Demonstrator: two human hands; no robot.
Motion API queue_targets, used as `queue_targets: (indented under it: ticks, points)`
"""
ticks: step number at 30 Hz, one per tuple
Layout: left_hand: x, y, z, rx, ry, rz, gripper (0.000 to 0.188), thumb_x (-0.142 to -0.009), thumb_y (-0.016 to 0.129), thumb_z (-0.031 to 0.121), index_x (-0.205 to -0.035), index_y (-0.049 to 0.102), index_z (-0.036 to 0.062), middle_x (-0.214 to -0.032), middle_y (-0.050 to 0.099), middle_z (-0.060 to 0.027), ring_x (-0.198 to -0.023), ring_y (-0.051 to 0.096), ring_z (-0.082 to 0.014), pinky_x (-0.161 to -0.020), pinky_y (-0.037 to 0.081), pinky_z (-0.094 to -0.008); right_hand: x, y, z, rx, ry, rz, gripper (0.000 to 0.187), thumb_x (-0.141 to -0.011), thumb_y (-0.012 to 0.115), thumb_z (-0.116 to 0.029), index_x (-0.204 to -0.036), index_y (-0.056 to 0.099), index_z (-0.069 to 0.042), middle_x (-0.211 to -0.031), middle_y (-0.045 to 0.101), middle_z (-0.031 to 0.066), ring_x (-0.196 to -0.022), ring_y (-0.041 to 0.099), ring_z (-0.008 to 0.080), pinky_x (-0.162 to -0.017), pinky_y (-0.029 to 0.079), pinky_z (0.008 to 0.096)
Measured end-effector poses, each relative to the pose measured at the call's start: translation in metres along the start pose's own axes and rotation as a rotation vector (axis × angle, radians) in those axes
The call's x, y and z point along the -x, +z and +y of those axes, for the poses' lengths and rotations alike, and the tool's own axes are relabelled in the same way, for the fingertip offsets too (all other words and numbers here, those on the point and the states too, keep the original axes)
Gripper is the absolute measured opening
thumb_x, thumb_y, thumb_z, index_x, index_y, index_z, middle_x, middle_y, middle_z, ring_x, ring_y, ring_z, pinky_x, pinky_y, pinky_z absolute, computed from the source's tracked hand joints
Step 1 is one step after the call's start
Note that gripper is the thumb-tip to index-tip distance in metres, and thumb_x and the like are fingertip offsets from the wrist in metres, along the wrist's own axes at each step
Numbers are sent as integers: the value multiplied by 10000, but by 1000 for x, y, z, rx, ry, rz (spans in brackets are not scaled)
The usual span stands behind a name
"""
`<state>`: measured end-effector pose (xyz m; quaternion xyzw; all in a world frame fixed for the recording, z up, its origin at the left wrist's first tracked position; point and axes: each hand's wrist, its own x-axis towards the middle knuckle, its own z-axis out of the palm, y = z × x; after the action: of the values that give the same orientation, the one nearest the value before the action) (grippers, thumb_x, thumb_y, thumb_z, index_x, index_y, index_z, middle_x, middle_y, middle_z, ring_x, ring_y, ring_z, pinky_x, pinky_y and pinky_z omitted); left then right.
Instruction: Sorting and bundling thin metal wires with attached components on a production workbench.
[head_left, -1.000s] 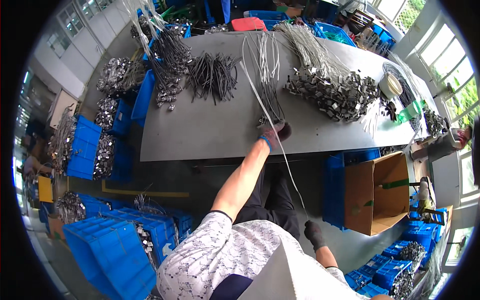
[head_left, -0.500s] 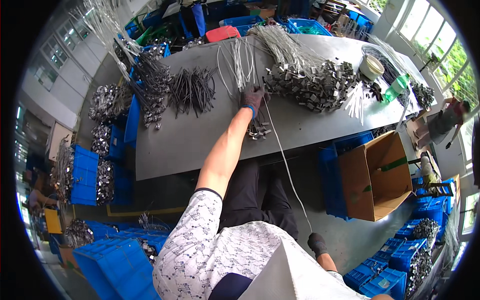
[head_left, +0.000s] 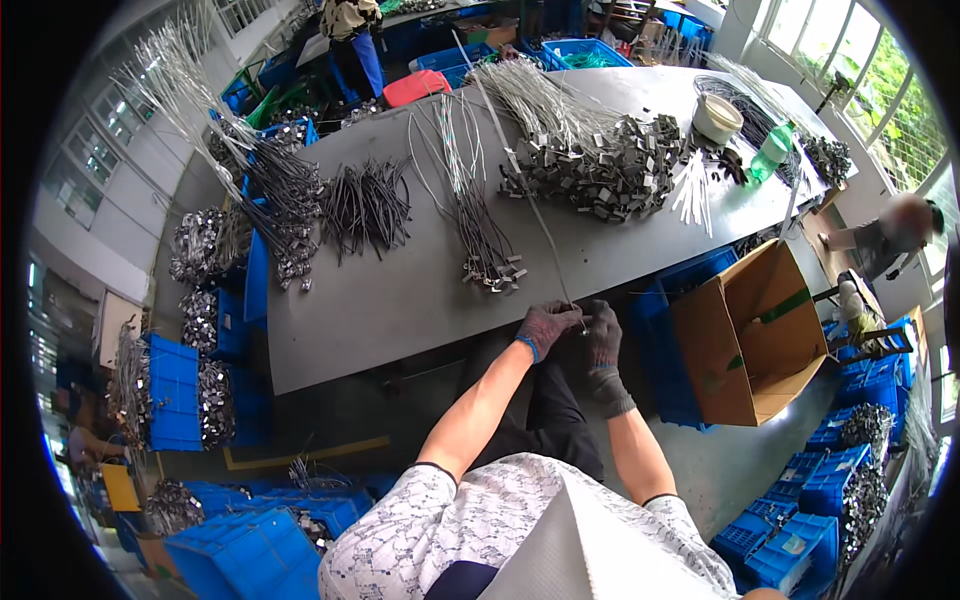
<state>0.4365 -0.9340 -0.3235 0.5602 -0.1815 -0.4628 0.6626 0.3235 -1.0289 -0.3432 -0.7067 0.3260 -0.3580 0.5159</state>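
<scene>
My left hand (head_left: 549, 331) and my right hand (head_left: 602, 340), both in dark knit gloves, meet just off the table's front edge. Their fingers pinch the near end of a long thin grey cable (head_left: 535, 206). From there the cable stretches away across the grey table (head_left: 420, 310) and past its far edge. The fingers hide most of the end they grip. Left of the cable lies a small bundle of wires (head_left: 478, 225) with metal pieces at its near end. A larger pile of wires with grey block ends (head_left: 610, 170) lies to the right.
Short black strips (head_left: 366, 205) lie at the table's left. White strips (head_left: 692, 188), a white tub (head_left: 717, 118) and a green bottle (head_left: 772, 152) are at its right. An open cardboard box (head_left: 735, 350) stands right of me. Blue crates (head_left: 175, 390) line both sides; another person (head_left: 885, 240) is at far right.
My left hand has come from the wire bundle back to the table's front edge. My right hand has risen from low right to meet it. The cable now extends over the table.
</scene>
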Motion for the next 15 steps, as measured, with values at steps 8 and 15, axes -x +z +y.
queue_targets:
  ticks: [8, 15]
  points:
    - [2, -48, 27, -60, 117, 176, 163, -852, 735, 145, -945, 741, 12, -855, 718, -18, -748, 601, -87, -699, 496, -267, -37, 92, 19, -8, 167, -21, 314, -893, 576, -128, -1137, 593, 70, -1008, 669, 231, -961, 639, 424, -839, 531, 440]
    - [-11, -93, 71, 119, -19, 340, 241, -918, 662, 257, -997, 711, 34, -906, 689, -18, -770, 580, -96, -714, 481, -275, -70, 132, -9, -14, -11, -444, 472, -858, 639, -159, -1280, 511, 9, -1150, 630, 245, -1057, 602, 425, -876, 509, 485]
